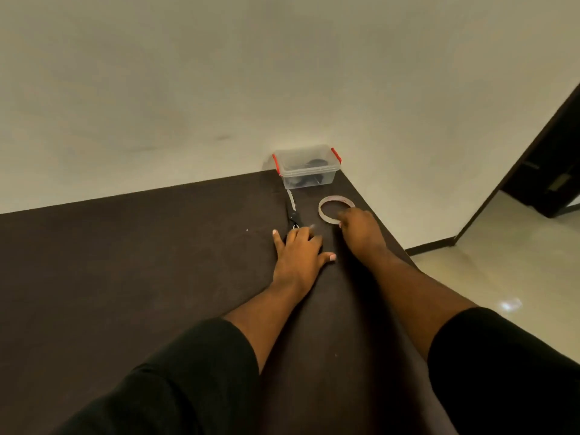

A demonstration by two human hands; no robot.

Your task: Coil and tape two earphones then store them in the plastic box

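Observation:
A clear plastic box [307, 167] with red latches stands at the table's far right corner against the wall; dark coiled items [315, 163] show through its sides. In front of it lies a roll of clear tape [335, 209] flat on the table. My right hand [359, 228] reaches to the roll's near edge, fingertips touching it. Scissors [292, 210] lie left of the tape, blades pointing at the box. My left hand [299, 251] rests flat on the table with fingers spread, its fingertips at the scissors' handles.
The dark brown table [141, 262] runs along a pale wall. Its right edge falls off just beyond the tape, with a glossy tiled floor [489, 246] and a dark doorway [552, 171] to the right.

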